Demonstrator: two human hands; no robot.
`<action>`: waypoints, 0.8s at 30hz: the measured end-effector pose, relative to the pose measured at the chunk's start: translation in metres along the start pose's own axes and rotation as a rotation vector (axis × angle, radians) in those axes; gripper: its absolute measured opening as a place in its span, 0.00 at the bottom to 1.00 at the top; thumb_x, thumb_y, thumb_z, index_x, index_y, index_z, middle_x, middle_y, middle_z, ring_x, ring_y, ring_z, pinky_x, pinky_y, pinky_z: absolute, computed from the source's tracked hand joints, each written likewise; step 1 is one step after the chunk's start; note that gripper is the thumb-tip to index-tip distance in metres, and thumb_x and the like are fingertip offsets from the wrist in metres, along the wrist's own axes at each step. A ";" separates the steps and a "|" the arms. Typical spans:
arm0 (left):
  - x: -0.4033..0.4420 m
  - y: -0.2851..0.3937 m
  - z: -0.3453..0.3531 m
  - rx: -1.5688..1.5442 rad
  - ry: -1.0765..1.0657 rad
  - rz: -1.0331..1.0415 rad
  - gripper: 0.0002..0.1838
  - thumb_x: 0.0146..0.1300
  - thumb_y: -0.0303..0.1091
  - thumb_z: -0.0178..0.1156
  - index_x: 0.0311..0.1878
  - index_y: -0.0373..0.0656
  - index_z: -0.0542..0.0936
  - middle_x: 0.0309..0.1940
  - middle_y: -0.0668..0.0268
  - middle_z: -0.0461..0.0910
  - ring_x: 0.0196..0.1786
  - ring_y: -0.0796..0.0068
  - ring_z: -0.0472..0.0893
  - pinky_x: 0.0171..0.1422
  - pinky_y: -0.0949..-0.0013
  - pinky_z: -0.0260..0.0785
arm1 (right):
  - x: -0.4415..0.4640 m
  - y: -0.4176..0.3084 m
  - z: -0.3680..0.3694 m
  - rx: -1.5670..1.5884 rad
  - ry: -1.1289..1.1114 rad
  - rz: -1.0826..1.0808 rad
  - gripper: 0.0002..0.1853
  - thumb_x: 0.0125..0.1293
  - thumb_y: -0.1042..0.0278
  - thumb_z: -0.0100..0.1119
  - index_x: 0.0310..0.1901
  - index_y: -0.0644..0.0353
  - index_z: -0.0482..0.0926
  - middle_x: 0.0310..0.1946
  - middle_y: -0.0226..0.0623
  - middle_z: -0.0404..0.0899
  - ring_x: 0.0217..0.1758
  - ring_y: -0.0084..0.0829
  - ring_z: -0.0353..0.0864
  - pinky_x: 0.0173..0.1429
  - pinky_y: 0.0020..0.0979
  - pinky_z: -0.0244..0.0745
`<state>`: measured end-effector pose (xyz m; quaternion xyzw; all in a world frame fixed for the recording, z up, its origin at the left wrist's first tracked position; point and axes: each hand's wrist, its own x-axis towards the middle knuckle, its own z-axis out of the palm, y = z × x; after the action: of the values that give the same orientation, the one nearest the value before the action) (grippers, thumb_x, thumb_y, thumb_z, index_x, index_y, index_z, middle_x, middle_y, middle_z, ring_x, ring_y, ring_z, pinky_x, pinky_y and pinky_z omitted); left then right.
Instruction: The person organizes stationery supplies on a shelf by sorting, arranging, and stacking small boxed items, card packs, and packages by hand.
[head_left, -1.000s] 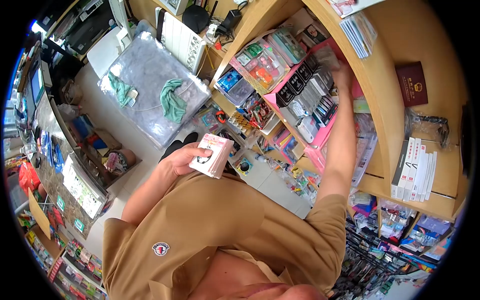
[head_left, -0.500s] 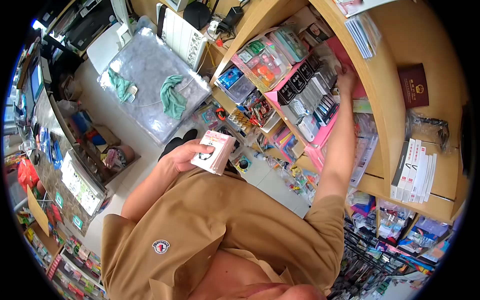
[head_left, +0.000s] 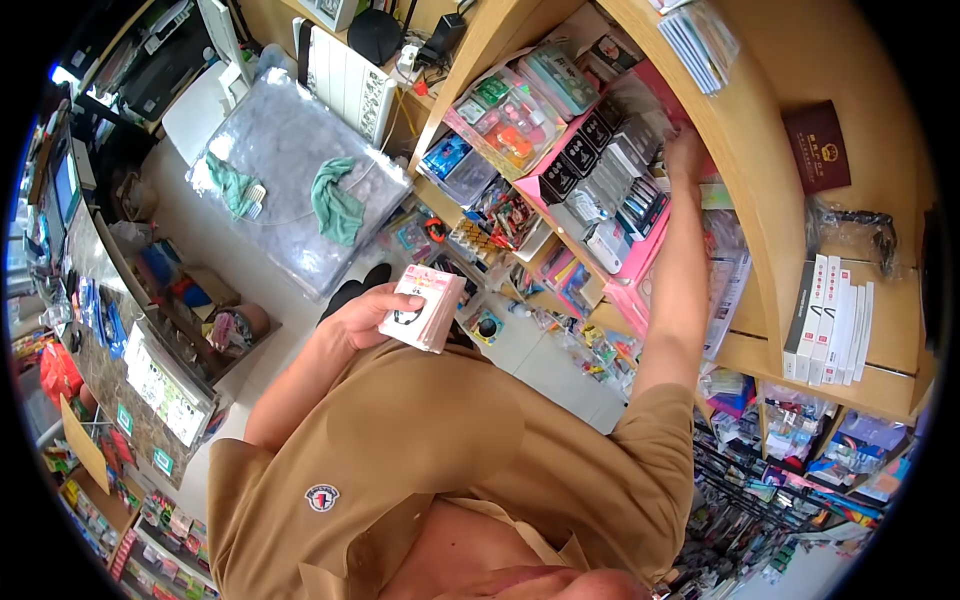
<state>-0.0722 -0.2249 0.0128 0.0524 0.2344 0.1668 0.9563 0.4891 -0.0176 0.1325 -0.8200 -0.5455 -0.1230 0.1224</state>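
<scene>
My left hand (head_left: 358,316) is closed around a stack of small pink-and-white booklets or cards (head_left: 428,310), thumb on top, in front of my waist. My right arm stretches into the wooden shelf. There my right hand (head_left: 684,156) is at the far end of a pink tray (head_left: 655,243), close to some clear plastic. Its fingertips are blurred and partly hidden, so what they grip does not show. Black boxes with white print (head_left: 572,168) stand in a row in the tray, beside small grey and white boxes (head_left: 600,195).
A clear bin of colourful items (head_left: 508,125) stands left of the tray. White boxes (head_left: 825,320) and a dark red booklet (head_left: 822,147) are on the wooden surface at right. Green cloths (head_left: 338,200) lie on a plastic-covered table (head_left: 285,130). Small packaged goods (head_left: 590,350) lie low near the shelf.
My view has shifted slightly, so the shelf appears a little further left and up. My right hand has moved slightly at the tray's far end. The stack stays in my left hand.
</scene>
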 end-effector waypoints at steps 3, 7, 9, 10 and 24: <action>-0.001 -0.002 -0.004 -0.007 -0.016 0.010 0.31 0.64 0.30 0.71 0.69 0.31 0.74 0.60 0.54 0.84 0.58 0.61 0.87 0.67 0.57 0.79 | 0.008 0.026 0.007 -0.237 0.211 -0.270 0.15 0.65 0.60 0.69 0.50 0.57 0.88 0.44 0.48 0.89 0.50 0.52 0.86 0.55 0.48 0.78; -0.001 -0.002 -0.005 -0.037 -0.019 0.009 0.30 0.64 0.29 0.71 0.68 0.32 0.75 0.58 0.54 0.85 0.57 0.61 0.87 0.66 0.57 0.80 | 0.012 0.041 0.025 -0.190 0.257 -0.239 0.17 0.63 0.55 0.71 0.47 0.56 0.89 0.48 0.49 0.87 0.54 0.52 0.84 0.59 0.50 0.76; -0.001 -0.002 -0.002 -0.045 -0.028 -0.010 0.30 0.64 0.30 0.71 0.68 0.32 0.75 0.58 0.54 0.85 0.57 0.61 0.87 0.66 0.57 0.80 | 0.011 0.048 0.033 -0.242 0.273 -0.267 0.17 0.63 0.54 0.71 0.48 0.56 0.89 0.50 0.49 0.87 0.55 0.52 0.84 0.61 0.50 0.75; -0.002 -0.001 0.002 -0.024 -0.015 -0.005 0.30 0.64 0.30 0.71 0.68 0.32 0.75 0.58 0.54 0.85 0.57 0.61 0.87 0.65 0.57 0.80 | 0.009 0.036 0.025 -0.230 0.215 -0.250 0.19 0.64 0.52 0.71 0.50 0.56 0.88 0.52 0.50 0.86 0.57 0.52 0.83 0.62 0.50 0.74; -0.006 -0.008 -0.010 -0.040 0.010 -0.023 0.30 0.64 0.30 0.71 0.68 0.34 0.75 0.59 0.57 0.85 0.58 0.64 0.87 0.66 0.59 0.79 | 0.022 -0.066 0.009 -0.147 0.171 -0.275 0.20 0.68 0.63 0.65 0.59 0.57 0.84 0.62 0.53 0.81 0.66 0.57 0.76 0.69 0.49 0.70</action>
<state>-0.0801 -0.2342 0.0049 0.0299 0.2364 0.1609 0.9578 0.4374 0.0293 0.1363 -0.7310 -0.6295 -0.2473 0.0903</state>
